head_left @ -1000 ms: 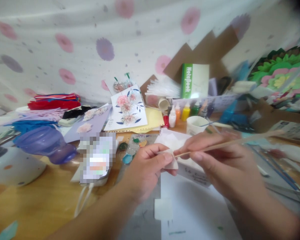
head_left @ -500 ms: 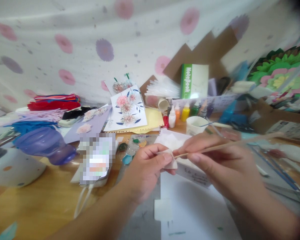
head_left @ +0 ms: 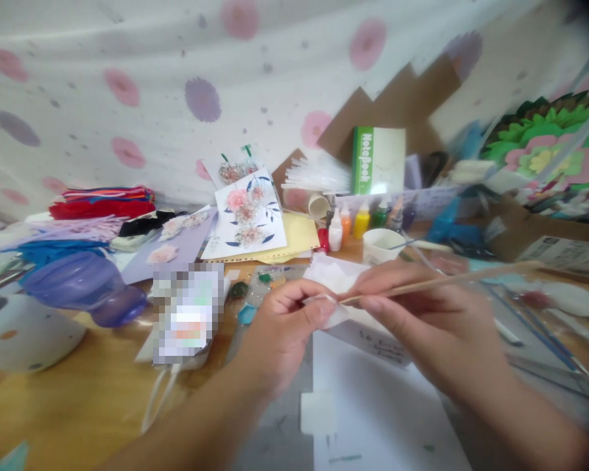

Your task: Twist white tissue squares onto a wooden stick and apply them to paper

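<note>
Over the desk point(head_left: 78, 399), just above a white sheet point(head_left: 377, 418): left hand point(head_left: 279, 333) pinched shut on a small paper scrap point(head_left: 334, 313), right hand point(head_left: 422, 320) closed round a thin stick point(head_left: 442, 282), tip touching the scrap. Scrap probably light, limp, easily torn, so best pinched at its edge; stick stiff but slender, best held near the tip.

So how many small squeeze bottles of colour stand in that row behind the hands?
5 at least: red, white, orange, yellow and green, side by side left of the white cup. Blurred ones further right may be more.
</note>
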Motion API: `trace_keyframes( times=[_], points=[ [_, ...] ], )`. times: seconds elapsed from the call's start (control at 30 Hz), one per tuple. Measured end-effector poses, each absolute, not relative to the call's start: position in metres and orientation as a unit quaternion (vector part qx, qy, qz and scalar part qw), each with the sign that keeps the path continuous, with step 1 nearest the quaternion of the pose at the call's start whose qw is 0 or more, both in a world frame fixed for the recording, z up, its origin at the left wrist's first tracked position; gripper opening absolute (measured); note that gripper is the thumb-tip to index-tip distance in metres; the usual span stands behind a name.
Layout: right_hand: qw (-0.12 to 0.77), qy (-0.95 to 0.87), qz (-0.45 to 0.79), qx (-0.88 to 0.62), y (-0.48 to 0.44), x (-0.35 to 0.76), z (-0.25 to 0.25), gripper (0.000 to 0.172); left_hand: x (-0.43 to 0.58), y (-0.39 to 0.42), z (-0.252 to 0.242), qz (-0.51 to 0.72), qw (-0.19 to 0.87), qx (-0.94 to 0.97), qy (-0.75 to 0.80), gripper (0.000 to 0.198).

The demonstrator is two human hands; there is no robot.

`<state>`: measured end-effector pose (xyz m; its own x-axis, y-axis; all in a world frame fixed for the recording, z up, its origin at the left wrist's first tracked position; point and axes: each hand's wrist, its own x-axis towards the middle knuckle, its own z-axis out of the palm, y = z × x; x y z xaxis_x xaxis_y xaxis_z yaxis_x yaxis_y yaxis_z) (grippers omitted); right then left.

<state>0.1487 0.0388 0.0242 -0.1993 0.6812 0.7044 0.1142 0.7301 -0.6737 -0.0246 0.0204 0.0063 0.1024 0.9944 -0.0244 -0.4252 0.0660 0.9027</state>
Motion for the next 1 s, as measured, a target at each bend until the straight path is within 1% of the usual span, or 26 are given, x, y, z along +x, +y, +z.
trace_keyframes(
  times=[0.2, 0.3, 0.37, 0.43, 0.5, 0.53, 0.63, 0.7, 0.83, 1.0],
  points=[
    [0.560, -0.726, 0.289, -0.274, 0.036, 0.147, 0.023, 0.020, -0.024, 0.022, 0.006, 0.550, 0.640, 0.402, 0.356, 0.020],
    [0.569, -0.715, 0.296, -0.276, 0.036, 0.146, 0.022, 0.020, -0.024, 0.022, 0.004, 0.558, 0.618, 0.405, 0.378, 0.021],
    [0.579, -0.711, 0.283, -0.282, 0.037, 0.146, 0.021, 0.019, -0.026, 0.022, 0.002, 0.596, 0.555, 0.412, 0.409, 0.019],
    [0.584, -0.714, 0.262, -0.282, 0.038, 0.146, 0.019, 0.018, -0.029, 0.022, 0.001, 0.641, 0.460, 0.433, 0.436, 0.018],
    [0.591, -0.721, 0.240, -0.272, 0.039, 0.146, 0.018, 0.017, -0.032, 0.020, 0.001, 0.646, 0.388, 0.475, 0.454, 0.023],
    [0.592, -0.725, 0.231, -0.265, 0.039, 0.146, 0.017, 0.017, -0.032, 0.019, 0.002, 0.630, 0.377, 0.501, 0.458, 0.024],
    [0.583, -0.745, 0.217, -0.241, 0.038, 0.144, 0.016, 0.016, -0.031, 0.016, 0.005, 0.556, 0.419, 0.551, 0.460, 0.023],
    [0.574, -0.757, 0.211, -0.231, 0.036, 0.143, 0.015, 0.016, -0.029, 0.015, 0.008, 0.532, 0.446, 0.550, 0.464, 0.020],
    [0.574, -0.757, 0.199, -0.240, 0.036, 0.141, 0.015, 0.016, -0.027, 0.016, 0.008, 0.533, 0.442, 0.529, 0.490, 0.017],
    [0.581, -0.728, 0.182, -0.315, 0.048, 0.148, 0.014, 0.013, -0.028, 0.019, 0.003, 0.581, 0.452, 0.487, 0.470, 0.018]
  ],
)
